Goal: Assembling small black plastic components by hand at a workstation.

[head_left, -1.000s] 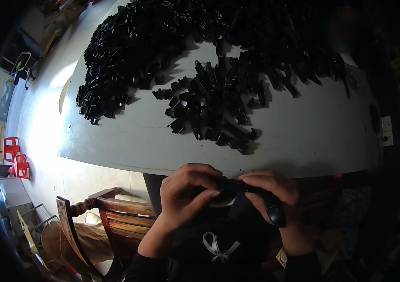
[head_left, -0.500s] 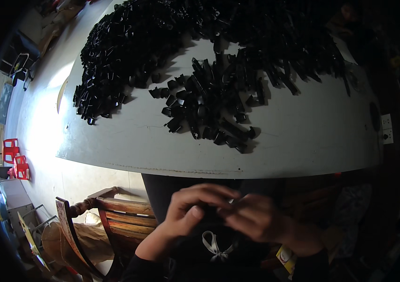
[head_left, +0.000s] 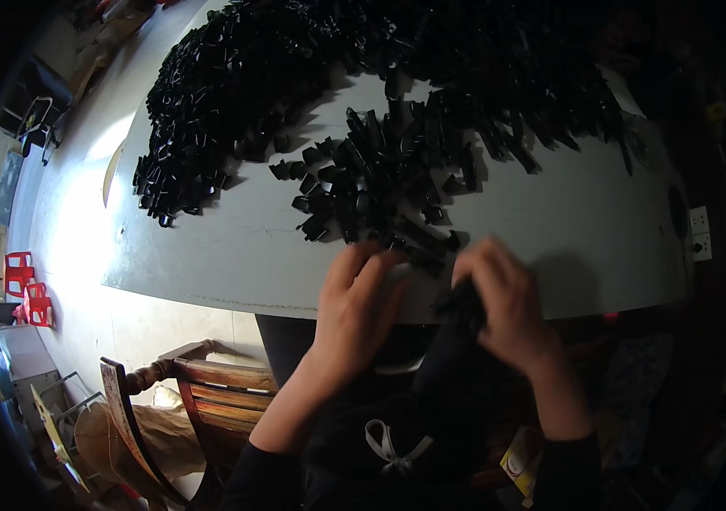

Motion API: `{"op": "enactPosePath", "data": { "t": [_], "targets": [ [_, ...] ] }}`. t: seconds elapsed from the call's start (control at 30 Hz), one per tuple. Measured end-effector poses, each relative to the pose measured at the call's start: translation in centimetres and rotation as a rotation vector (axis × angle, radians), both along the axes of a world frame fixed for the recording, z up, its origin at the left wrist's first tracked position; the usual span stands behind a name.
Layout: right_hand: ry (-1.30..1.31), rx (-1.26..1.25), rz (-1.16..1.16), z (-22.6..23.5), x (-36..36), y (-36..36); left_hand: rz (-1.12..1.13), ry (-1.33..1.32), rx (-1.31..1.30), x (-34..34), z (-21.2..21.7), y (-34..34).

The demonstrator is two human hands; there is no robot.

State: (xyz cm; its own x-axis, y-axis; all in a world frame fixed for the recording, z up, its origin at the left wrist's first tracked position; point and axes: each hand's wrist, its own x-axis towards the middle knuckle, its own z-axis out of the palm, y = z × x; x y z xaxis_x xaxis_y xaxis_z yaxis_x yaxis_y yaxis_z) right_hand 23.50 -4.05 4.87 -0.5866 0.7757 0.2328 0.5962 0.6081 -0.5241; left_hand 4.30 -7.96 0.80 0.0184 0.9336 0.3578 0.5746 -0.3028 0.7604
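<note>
Small glossy black plastic pieces (head_left: pixel 354 183) lie in a loose heap on the pale grey table (head_left: pixel 235 264). At the heap's near end, my left hand (head_left: pixel 350 311) reaches over the table edge with its fingers curled downward; whatever is in them is hidden. To its right, my right hand (head_left: pixel 508 298) is bent round a dark clump that looks like black plastic pieces (head_left: pixel 461 311), above the table's near edge. The clump's outline blends into my dark clothing.
A larger mound of similar black pieces (head_left: pixel 218 94) covers the table's far and left side, with longer strips (head_left: pixel 508 145) at the right. A wooden chair (head_left: pixel 231 392) stands at the near left. Red stools (head_left: pixel 20 274) are on the floor far left.
Both hands have moved forward from in front of my body to the table's near edge and apart. The left now reaches the heap, and a dark clump shows under the right.
</note>
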Motion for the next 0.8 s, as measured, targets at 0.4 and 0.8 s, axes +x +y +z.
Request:
{"op": "enactPosePath", "data": {
  "t": [0.4, 0.8],
  "targets": [
    [-0.565, -0.17, -0.433, 0.7, -6.4, 8.5, 0.067, 0.406, 0.134, -0.3, -0.3, 2.0],
    [-0.298, -0.162, -0.557, -2.2, -2.6, 8.0, 0.08, 0.402, 0.173, -0.9, -1.3, 1.9]
  ]
}}
